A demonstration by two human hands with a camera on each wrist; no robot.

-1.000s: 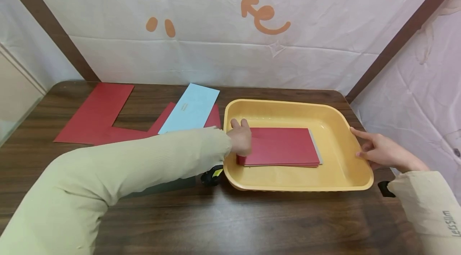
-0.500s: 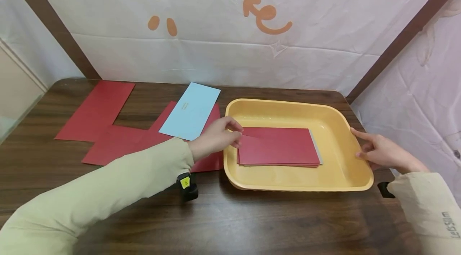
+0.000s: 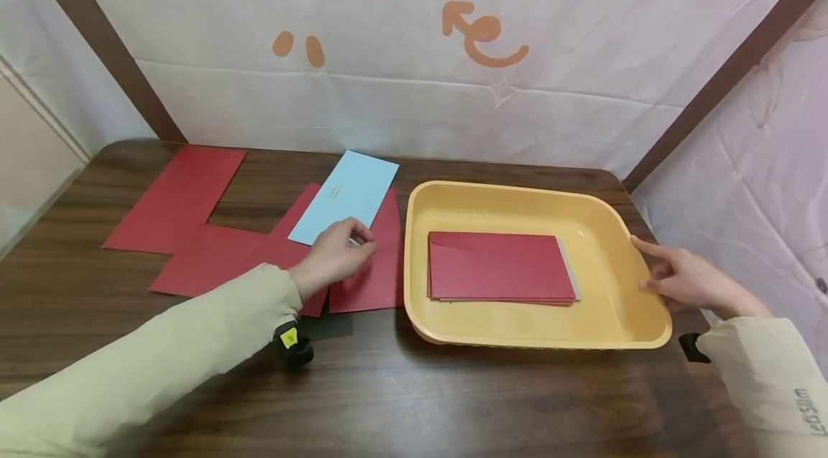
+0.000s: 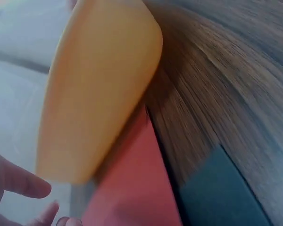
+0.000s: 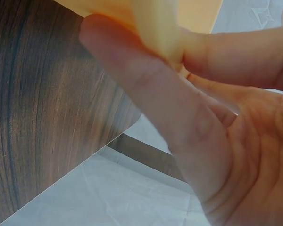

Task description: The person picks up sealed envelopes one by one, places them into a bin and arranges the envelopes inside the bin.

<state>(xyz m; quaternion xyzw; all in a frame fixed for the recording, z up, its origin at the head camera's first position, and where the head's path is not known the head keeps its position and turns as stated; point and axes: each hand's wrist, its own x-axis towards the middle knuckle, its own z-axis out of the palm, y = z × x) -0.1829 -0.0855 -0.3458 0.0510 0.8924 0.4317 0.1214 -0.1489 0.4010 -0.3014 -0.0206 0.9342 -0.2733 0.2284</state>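
My left hand (image 3: 336, 253) hovers over red envelopes (image 3: 378, 257) left of the yellow tray (image 3: 491, 332), its fingers loosely bent and nothing visible between them. Just beyond it a light blue envelope (image 3: 346, 192) lies across the red ones. A stack of red envelopes (image 3: 498, 267) lies inside the tray, with a pale edge showing at its right. At the tray's right end my right hand (image 3: 692, 278) pinches the rim between thumb and fingers; the right wrist view shows the rim (image 5: 155, 28) held there. The left wrist view shows the left fingers (image 4: 28, 183) apart from the tray.
More red envelopes (image 3: 175, 199) spread over the left of the dark wooden table (image 3: 420, 400). A dark green envelope (image 4: 221, 193) sticks out under the red ones, partly hidden. A printed white cloth (image 3: 388, 106) hangs behind the table's back edge.
My left hand has moved left out of the tray, from above the stack to over the loose envelopes. My right hand stays on the rim.
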